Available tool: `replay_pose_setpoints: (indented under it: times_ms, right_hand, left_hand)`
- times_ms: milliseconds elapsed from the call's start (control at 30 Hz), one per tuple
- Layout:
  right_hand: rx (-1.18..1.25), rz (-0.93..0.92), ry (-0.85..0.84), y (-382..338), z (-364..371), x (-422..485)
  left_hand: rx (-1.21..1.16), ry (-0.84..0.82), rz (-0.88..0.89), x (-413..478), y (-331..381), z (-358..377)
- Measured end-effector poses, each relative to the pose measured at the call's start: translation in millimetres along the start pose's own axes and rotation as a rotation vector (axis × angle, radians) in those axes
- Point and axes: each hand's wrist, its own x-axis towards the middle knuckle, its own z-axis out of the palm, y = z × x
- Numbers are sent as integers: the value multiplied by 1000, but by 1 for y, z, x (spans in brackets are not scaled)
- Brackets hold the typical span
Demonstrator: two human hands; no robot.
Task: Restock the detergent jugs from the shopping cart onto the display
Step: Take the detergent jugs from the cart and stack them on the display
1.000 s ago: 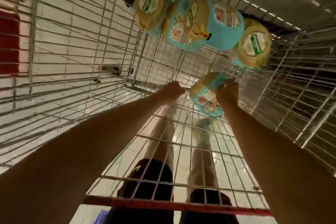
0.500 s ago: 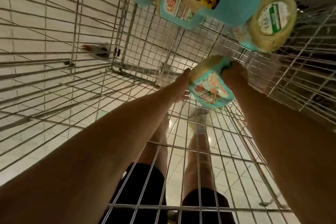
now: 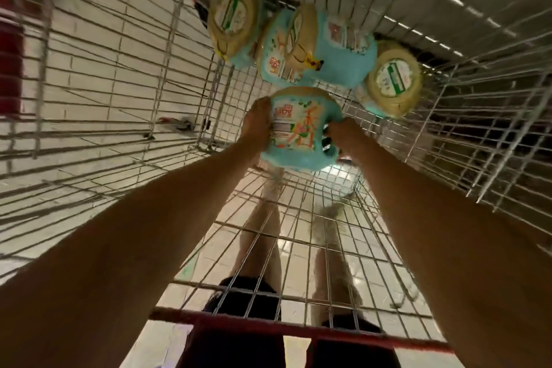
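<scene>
a person leans over a wire shopping cart with both hands on a teal detergent jug, which is held low in the middle of the basket, just this side of the others. the right hand is curled round the moulded handle on the jug's right edge, while the left hand lies along the opposite wall with fingers laid against the plastic, steadying rather than gripping; how far those fingers wrap behind cannot be told. three more jugs are bunched at the far end of the cart: one on its side and two showing their round pale ends, one at the left and one at the right. the display is not in view. the jug looks full and is likely heavy for its size, with a stiff shell that should not give under a squeeze but a smooth, glossy label that could slide against a bare palm. the handle appears the surest place to carry the weight, with a second hand under or beside the body to stop it swinging on the lift over the cart's rim; the cap end seems the part least worth trusting.
</scene>
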Motion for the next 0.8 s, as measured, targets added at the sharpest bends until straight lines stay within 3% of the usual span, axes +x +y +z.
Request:
replay_pose_setpoints:
  times_ms: [233, 567, 800]
  right_hand:
    - [11, -48, -11, -29, -25, -83]
    - [23, -253, -57, -14, -76, -228]
    - [148, -325, -81, 35, -102, -318]
  left_hand:
    - [-285, -137, 0, -79, 48, -7]
    - [-317, -205, 39, -196, 80, -21]
    - [-193, -242, 187, -290, 86, -14]
